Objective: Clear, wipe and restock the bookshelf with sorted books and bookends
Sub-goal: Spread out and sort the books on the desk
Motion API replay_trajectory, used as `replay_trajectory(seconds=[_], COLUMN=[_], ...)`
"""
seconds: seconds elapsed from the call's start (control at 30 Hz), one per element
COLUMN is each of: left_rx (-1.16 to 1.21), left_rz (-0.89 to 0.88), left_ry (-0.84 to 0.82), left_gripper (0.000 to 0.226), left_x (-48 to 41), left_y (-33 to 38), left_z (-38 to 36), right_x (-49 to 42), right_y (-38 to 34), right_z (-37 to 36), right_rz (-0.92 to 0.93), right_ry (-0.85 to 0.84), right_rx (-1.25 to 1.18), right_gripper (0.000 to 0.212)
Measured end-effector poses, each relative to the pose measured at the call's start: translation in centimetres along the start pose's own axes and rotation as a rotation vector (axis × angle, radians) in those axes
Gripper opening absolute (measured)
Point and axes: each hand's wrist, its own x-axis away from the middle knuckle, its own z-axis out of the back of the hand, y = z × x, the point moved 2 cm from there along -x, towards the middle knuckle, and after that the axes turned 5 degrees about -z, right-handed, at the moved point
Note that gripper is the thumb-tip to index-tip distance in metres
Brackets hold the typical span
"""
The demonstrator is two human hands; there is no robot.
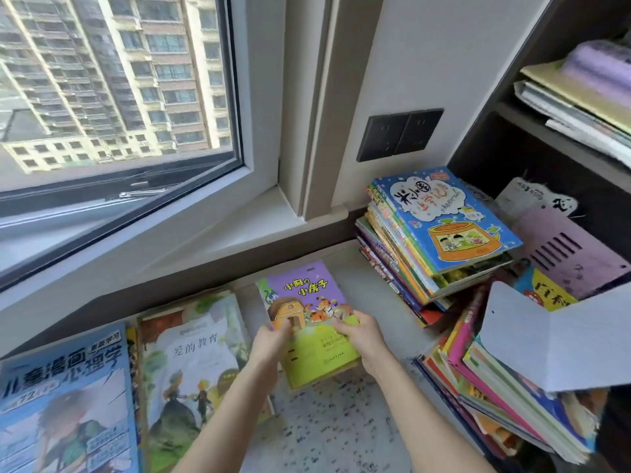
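A purple-and-green book (304, 302) is held low over the desk (341, 435), between the flat-lying books on the left and the stacks on the right. Its cover title is read as "小狗的小房子", above a drawing of a kennel and an orange dog. The left hand (271, 339) is curled round the book's left edge and the right hand (362, 339) round its right edge, thumbs on the cover. Whether one volume or several are gripped cannot be told. To the left, a book titled "爱的教育" (194, 363) is laid flat, and beside it a blue book (65, 387) lettered "儿童漫画心理学". To the right, a flat stack (403, 268) is topped by a blue cover (444, 227) with "米小圈" in a white cloud. Nearer the camera, a slumped row of thin books (495, 397) is partly covered by a white folded sheet (553, 343). A purple slotted bookend (573, 254) is seen at the mouth of the dark bookshelf (495, 145), with a yellow cover (549, 291) marked "百科" below it. Loose papers (580, 104) are piled on the upper shelf. The desk is pale with dark speckles and is set under a window (119, 97) facing high-rise blocks. A dark double socket panel (399, 134) is mounted on the wall.
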Motion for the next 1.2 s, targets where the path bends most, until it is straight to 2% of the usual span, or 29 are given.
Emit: replay_trajectory(seconds=[0.07, 0.1, 0.17, 0.2, 0.27, 0.33, 0.37, 0.4, 0.47, 0.5, 0.53, 0.67, 0.83, 0.9, 1.0, 1.1, 1.17, 1.2], left_rx=[-0.375, -0.447, -0.446, -0.402, -0.302, -0.203, -0.159, -0.124, -0.061, -0.013, 0.043, 0.172, 0.286, 0.337, 0.453, 0.626, 0.635, 0.611], left_rz=[-0.092, -0.162, -0.263, -0.277, -0.291, -0.329, -0.340, -0.345, -0.342, -0.335, -0.321, -0.269, -0.170, -0.136, -0.063, 0.062, 0.111, 0.113], left_ry=[0.142, 0.175, 0.170, 0.149, 0.104, 0.066, 0.040, 0.008, -0.068, -0.118, -0.176, -0.430, -0.662, -0.706, -0.665, -0.684, -0.665, -0.646], left_gripper=[0.040, 0.044, 0.042, 0.040, 0.037, 0.033, 0.031, 0.029, 0.023, 0.021, 0.019, 0.010, 0.042, 0.051, 0.046, 0.031, 0.026, 0.024], left_x=[-1.0, -1.1, -1.0, -0.9, -0.8, -0.6, -0.6, -0.5, -0.3, -0.2, 0.1, 1.7, 2.8, 3.5, 3.7, 3.9, 4.0, 4.1], left_y=[0.3, 0.8, 2.0, 2.7, 3.9, 5.2, 5.9, 6.5, 7.7, 8.3, 8.8, 10.8, 12.6, 13.4, 13.5, 12.6, 11.5, 11.0], left_z=[0.5, 0.7, 0.4, 0.2, -0.4, -1.3, -1.8, -2.5, -4.1, -5.0, -5.9, -9.3, -13.1, -14.2, -14.8, -14.1, -12.7, -11.8], right_x=[-0.9, -0.9, -0.3, 0.7, 3.8, 6.6, 7.1, 6.8, 4.9, 4.0, 3.3, 3.1, 5.1, 6.9, 9.2, 10.6, 12.4, 13.4], right_y=[0.5, 0.4, -0.4, -1.6, -5.2, -8.7, -10.0, -11.2, -12.5, -12.6, -12.6, -12.0, -12.2, -12.4, -11.4, -9.6, -9.3, -9.1], right_z=[-0.8, -1.0, -0.7, -0.4, 0.8, 3.5, 5.1, 6.8, 10.1, 11.2, 11.8, 11.9, 10.7, 9.6, 7.6, 5.9, 5.2, 5.4], right_rz=[0.003, -0.005, 0.033, 0.125, 0.520, 0.904, 0.937, 0.848, 0.448, 0.282, 0.206, 0.193, 0.211, 0.249, 0.403, 0.248, 0.275, 0.291], right_ry=[0.064, 0.073, 0.170, 0.256, 0.561, 0.960, 1.078, 1.116, 1.037, 0.965, 0.907, 0.840, 0.846, 0.916, 0.987, 0.786, 0.619, 0.549], right_rx=[0.220, 0.439, 0.805, 0.870, 0.748, 0.577, 0.583, 0.677, 0.951, 1.048, 1.110, 1.370, 1.510, 1.545, 1.455, 1.356, 1.249, 1.163], right_gripper=[0.014, 0.024, 0.038, 0.038, 0.027, 0.021, 0.028, 0.044, 0.080, 0.089, 0.091, 0.073, 0.058, 0.060, 0.062, 0.078, 0.087, 0.081])
